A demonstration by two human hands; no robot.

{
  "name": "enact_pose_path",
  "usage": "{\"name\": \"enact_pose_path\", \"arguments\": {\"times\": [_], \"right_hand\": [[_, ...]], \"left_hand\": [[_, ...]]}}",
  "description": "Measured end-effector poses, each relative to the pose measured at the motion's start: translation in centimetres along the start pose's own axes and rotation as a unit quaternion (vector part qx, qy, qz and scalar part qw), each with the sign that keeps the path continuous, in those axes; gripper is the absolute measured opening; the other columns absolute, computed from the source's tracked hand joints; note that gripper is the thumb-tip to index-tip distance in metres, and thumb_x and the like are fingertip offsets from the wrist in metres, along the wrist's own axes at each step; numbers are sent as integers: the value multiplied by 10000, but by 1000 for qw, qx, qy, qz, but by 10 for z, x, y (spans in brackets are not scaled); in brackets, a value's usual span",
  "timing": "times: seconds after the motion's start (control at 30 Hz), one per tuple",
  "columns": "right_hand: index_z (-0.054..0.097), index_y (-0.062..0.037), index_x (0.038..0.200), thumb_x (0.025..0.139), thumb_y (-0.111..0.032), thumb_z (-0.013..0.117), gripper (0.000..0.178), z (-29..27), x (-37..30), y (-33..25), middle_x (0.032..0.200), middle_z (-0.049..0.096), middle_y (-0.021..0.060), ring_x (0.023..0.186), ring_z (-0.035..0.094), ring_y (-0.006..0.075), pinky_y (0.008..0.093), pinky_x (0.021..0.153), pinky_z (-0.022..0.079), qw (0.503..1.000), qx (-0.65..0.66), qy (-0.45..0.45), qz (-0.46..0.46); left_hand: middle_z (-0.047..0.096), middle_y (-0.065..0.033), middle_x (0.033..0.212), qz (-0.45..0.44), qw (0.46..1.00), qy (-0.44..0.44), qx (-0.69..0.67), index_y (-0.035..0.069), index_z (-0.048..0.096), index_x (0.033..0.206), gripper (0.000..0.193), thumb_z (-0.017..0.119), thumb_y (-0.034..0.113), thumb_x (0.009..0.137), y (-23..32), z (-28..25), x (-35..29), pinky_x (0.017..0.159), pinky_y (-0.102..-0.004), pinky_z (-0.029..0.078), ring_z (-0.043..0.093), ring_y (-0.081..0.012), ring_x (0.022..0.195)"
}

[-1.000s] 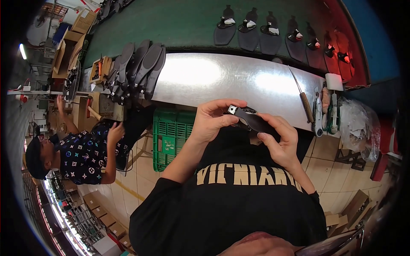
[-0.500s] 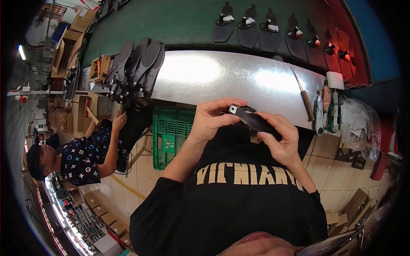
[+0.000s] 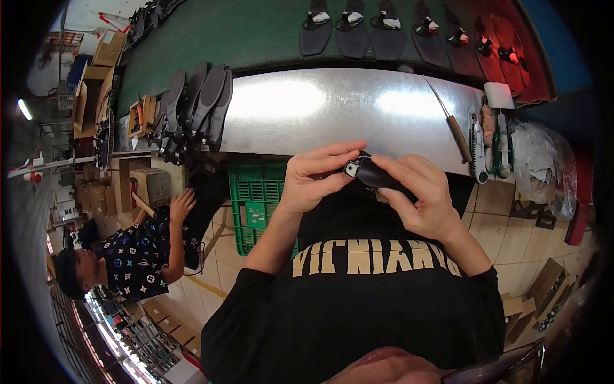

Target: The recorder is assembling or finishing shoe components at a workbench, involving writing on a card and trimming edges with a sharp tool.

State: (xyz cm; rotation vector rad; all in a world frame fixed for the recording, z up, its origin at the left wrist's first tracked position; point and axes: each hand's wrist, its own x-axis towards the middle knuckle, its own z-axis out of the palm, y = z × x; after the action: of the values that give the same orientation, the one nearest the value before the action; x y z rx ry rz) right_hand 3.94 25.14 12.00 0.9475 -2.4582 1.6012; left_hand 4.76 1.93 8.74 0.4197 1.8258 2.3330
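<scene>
- L hand (image 3: pixel 313 182) + R hand (image 3: pixel 416 198) both pinch black sole (image 3: pixel 377 176), fingers closed, just below steel bench (image 3: pixel 332 109).
- Best keep grip firm, white tag (image 3: pixel 351 169) facing up.

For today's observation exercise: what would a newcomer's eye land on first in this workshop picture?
First, at centre, the left hand and right hand pinch a small black piece together above the shiny metal table. Next, a stack of dark shoe soles at the table's left end, and a row of soles along the green belt behind.

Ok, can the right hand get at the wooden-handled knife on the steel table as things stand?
Probably not at once: the right hand and left hand both grip the small black piece. The knife lies unobstructed on the table just beyond.
</scene>
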Motion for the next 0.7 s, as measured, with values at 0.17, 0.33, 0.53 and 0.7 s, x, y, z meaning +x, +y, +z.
{"name": "enact_pose_path", "arguments": {"times": [0.17, 0.33, 0.53, 0.7], "right_hand": [[621, -8, 1185, 733, -27, 710, 461, -1, 0, -2, 826, 600, 121, 718, 594, 273, 354, 645, 482, 1000, -22, -15, -1], [609, 3, 1184, 738, -31, 703, 457, -1, -4, -4, 843, 586, 115, 735, 589, 277, 368, 650, 486, 997, -71, -30, -3], [601, 2, 1174, 755, -40, 691, 431, 1, -6, 4, 865, 602, 130, 757, 606, 295, 376, 667, 490, 995, -52, -65, 58], [647, -23, 1048, 789, -29, 660, 260, 13, -15, 20, 920, 650, 133, 809, 647, 292, 343, 699, 497, 991, 72, -12, 110]], "left_hand": [[564, -227, 1318, 2, 999, -22, -43, -16, 652, 1181, 430, 579, -153, 780, -5, 0, -1, 887, -265, 528, 607, -232, 1144], [554, -218, 1336, -10, 999, -48, -18, -12, 657, 1178, 431, 555, -149, 783, -5, -1, -2, 862, -240, 525, 602, -216, 1148], [514, -149, 1401, -83, 996, -17, 16, 36, 608, 1269, 440, 501, -105, 866, -4, 11, -2, 828, -239, 552, 586, -200, 1164], [527, -168, 1374, -148, 989, 23, -3, 11, 564, 1303, 452, 427, -84, 883, -3, 19, 1, 738, -256, 609, 629, -199, 1089]]}}
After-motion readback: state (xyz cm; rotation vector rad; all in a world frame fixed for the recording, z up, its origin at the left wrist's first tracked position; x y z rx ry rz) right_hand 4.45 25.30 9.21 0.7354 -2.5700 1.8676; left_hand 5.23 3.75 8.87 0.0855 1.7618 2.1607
